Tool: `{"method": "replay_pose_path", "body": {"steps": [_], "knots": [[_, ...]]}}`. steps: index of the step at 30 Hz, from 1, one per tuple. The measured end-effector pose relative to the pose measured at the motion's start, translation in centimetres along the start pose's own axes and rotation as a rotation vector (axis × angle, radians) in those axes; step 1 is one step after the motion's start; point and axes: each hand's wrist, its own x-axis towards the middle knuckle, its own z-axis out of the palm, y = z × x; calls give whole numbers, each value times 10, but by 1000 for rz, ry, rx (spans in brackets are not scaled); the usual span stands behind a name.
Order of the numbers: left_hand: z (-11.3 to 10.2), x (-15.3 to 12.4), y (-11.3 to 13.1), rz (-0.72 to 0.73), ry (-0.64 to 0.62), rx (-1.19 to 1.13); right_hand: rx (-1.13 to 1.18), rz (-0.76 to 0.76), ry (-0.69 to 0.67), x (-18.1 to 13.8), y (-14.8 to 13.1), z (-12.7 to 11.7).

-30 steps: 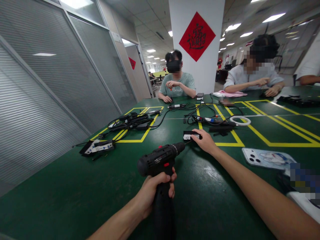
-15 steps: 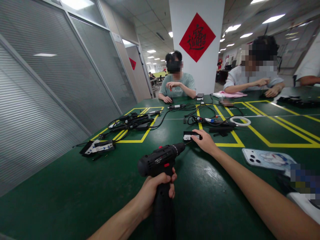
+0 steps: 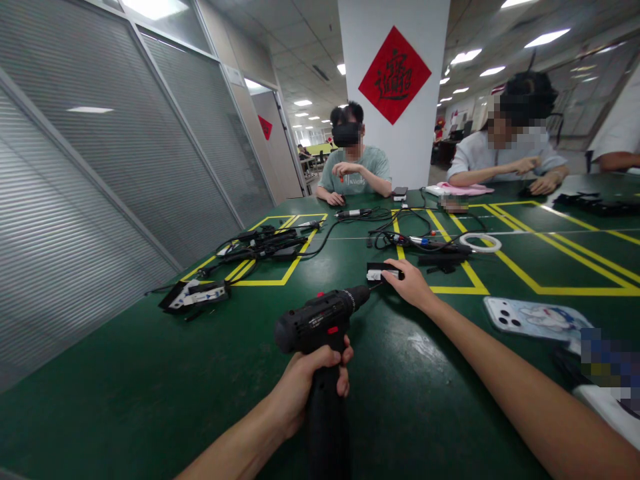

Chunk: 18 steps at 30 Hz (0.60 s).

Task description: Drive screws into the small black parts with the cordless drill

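My left hand (image 3: 309, 385) is wrapped round the grip of a black cordless drill (image 3: 320, 321), which points away from me toward a small black-and-white part (image 3: 381, 272) on the green table (image 3: 150, 373). The drill's bit tip sits at the near edge of that part. My right hand (image 3: 411, 283) reaches forward and pinches the part, holding it down on the table.
A phone in a pale patterned case (image 3: 535, 315) lies to the right. Black cables and tools (image 3: 265, 245) fill a yellow-taped box at left; another black-and-white part (image 3: 193, 293) lies nearer. A white ring (image 3: 480, 241) lies beyond. Two people sit at the far side.
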Motion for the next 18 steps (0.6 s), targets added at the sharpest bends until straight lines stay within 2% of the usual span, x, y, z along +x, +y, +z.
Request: {"method": "replay_pose_path", "body": {"steps": [18], "knots": [[1, 0, 1, -11, 11, 20, 5, 5, -3, -1, -1, 0]]}}
